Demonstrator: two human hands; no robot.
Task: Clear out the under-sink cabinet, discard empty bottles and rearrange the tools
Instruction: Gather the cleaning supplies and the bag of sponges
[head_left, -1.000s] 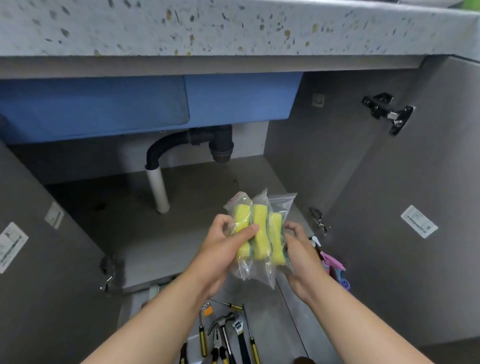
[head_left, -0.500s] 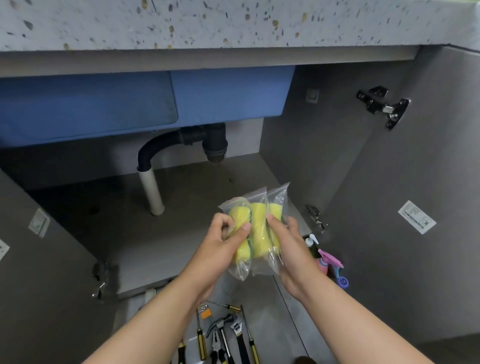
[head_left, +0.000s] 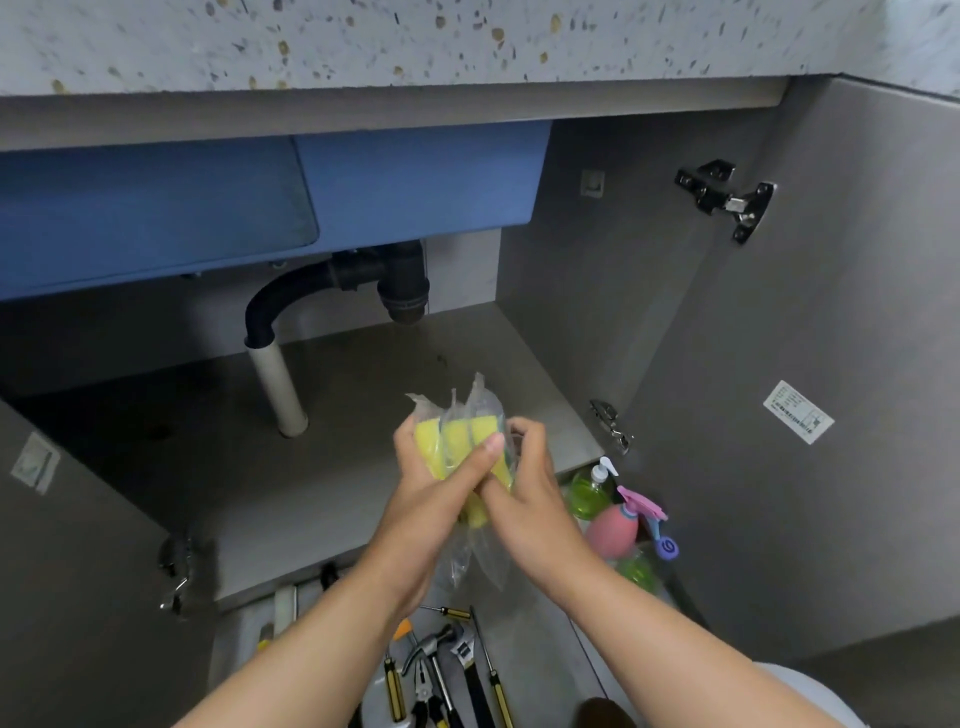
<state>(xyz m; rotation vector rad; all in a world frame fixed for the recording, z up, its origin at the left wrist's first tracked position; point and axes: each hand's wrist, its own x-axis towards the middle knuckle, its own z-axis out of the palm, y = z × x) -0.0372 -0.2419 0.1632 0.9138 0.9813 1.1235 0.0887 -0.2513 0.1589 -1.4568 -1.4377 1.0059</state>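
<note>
Plainly, in the head view, the bundle of clear plastic bags holding yellow sponges (head_left: 457, 441) is up in the air over the front edge of the grey cabinet floor (head_left: 311, 493), toward its right corner. The left hand (head_left: 431, 504) has its grip clamped round the bundle from the left, thumb laid across the front. The right hand (head_left: 535, 499) has its grip clamped on the bundle's right side.

The film looks slick and loose, and the bag tails hang free below the hands. If either grip eases, one packet could slide out and drop onto the tools beneath.

The black curved drain pipe (head_left: 311, 291) and white upright pipe (head_left: 275, 389) stand at the back left of the cabinet floor, under the blue sink basin (head_left: 208, 208), and would block anything pushed deep on that side.

Just outside the front right corner stand a green pump bottle (head_left: 589, 491) and a pink spray bottle (head_left: 615, 525), close to the right wrist; a careless sweep could topple them.

A steel hammer (head_left: 431, 644), pliers (head_left: 423, 691) and yellow-handled screwdrivers (head_left: 395, 691) lie on the room floor under the forearms.
</note>
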